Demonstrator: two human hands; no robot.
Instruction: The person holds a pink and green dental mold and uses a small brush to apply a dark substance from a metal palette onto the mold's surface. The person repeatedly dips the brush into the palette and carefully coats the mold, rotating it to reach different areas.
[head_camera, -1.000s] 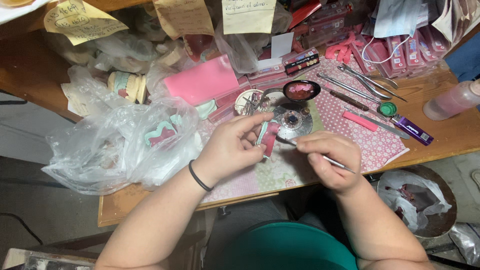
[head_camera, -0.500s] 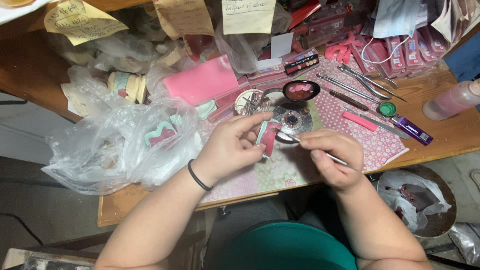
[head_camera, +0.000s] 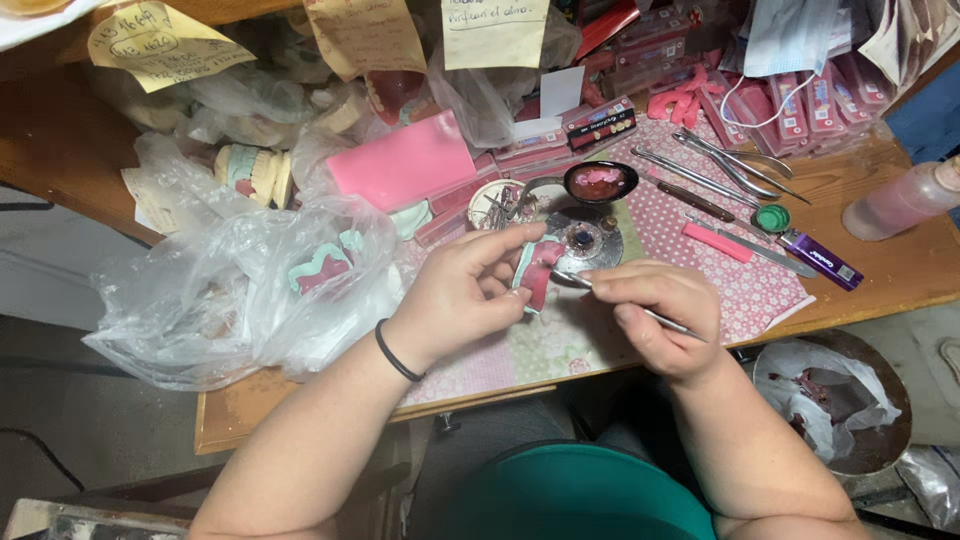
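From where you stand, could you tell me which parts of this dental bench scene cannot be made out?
All in the head view:
- The pink and green dental model: mostly covered by the left hand.
- The thin metal tool: its middle is wrapped by the right hand; its tip is too small to judge.
- The contents of the clear plastic bag: blurred by creased film.
- The bottle: cut off by the right edge.

Crinkled glossy plastic bag (head_camera: 230, 300), worn wooden bench (head_camera: 900, 270), shiny metal instruments (head_camera: 730, 160), matt patterned paper (head_camera: 740, 290).
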